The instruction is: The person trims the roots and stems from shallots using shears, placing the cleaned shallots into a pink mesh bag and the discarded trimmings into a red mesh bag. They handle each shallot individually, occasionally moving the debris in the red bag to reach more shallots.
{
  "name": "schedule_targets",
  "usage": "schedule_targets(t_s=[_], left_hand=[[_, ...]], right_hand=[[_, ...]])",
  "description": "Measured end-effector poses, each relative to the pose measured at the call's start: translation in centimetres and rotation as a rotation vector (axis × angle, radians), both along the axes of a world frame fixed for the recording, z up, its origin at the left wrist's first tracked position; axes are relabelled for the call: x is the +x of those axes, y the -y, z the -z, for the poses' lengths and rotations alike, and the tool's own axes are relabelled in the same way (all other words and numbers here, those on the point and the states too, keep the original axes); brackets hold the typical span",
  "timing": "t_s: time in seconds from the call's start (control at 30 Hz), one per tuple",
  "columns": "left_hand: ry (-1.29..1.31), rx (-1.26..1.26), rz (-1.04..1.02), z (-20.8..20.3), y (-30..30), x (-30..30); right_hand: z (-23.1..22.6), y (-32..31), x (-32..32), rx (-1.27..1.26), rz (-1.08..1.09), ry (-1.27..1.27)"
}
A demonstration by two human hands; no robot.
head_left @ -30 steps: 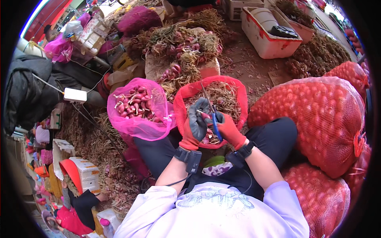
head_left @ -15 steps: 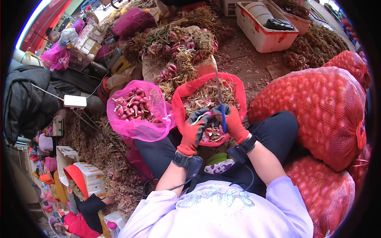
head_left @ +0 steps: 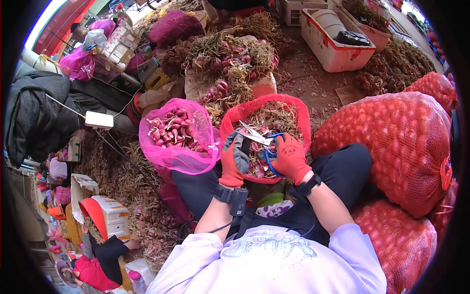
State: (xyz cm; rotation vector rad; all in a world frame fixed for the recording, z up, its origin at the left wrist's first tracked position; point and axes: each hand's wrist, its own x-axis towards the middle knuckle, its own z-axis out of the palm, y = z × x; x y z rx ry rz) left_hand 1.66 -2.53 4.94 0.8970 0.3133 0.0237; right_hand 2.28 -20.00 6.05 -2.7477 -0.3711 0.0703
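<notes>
In my gloved right hand point(head_left: 293, 159) is a pair of blue-handled scissors point(head_left: 267, 141), the blades spread and pointing toward my left hand. My left hand point(head_left: 233, 164), in a red and grey glove, is curled beside the blade tips; whatever its fingers hold is hidden. Both hands are over the near side of a red mesh bag point(head_left: 305, 120) with dry stalks, skins and trimmings inside. Just left of it, a pink mesh bag point(head_left: 152, 159) stands open with trimmed red shallots point(head_left: 172, 130) in it.
Bunches of untrimmed shallots point(head_left: 230, 56) are heaped on a low support ahead. Full red mesh sacks point(head_left: 377, 137) crowd my right side. A white foam box point(head_left: 338, 54) stands far right. Stalks point(head_left: 115, 166) litter the left floor, where another person point(head_left: 100, 267) sits.
The scissors have swung from pointing away from me to pointing left, with blades spread. The pink shallot piece between my hands no longer shows, and my hands have moved apart.
</notes>
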Motion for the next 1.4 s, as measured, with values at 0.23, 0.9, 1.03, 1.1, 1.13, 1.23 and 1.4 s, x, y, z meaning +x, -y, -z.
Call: schedule_targets(t_s=[0.23, 0.9, 1.03, 1.1, 1.13, 1.23, 1.4], left_hand=[[-0.006, 0.007, -0.184, 0.7, 2.0, 0.4], [0.079, 0.089, -0.21, 1.8, 0.9, 0.8], [0.073, 0.149, -0.165, 1.1, 0.9, 0.7], [0.1, 0.084, -0.208, 1.0, 1.0, 0.7], [0.102, 0.086, -0.21, 0.9, 0.7, 0.7], [-0.001, -0.103, -0.035, 0.6, -0.9, 0.7], [-0.198, -0.407, 0.139, 1.4, -2.7, 0.7]], right_hand=[[1.9, -0.3, 0.0, -0.005, 0.021, -0.057], [1.2, 0.3, 0.0, -0.004, -0.031, 0.002], [1.3, 0.4, 0.5, 0.021, -0.01, -0.063], [2.1, 0.8, 0.7, 0.136, 0.015, -0.136], [1.8, 0.8, 0.8, 0.138, 0.013, -0.135], [1.0, 0.9, 0.6, 0.239, 0.021, -0.043], [1.0, 1.1, 0.7, 0.282, -0.116, -0.212]])
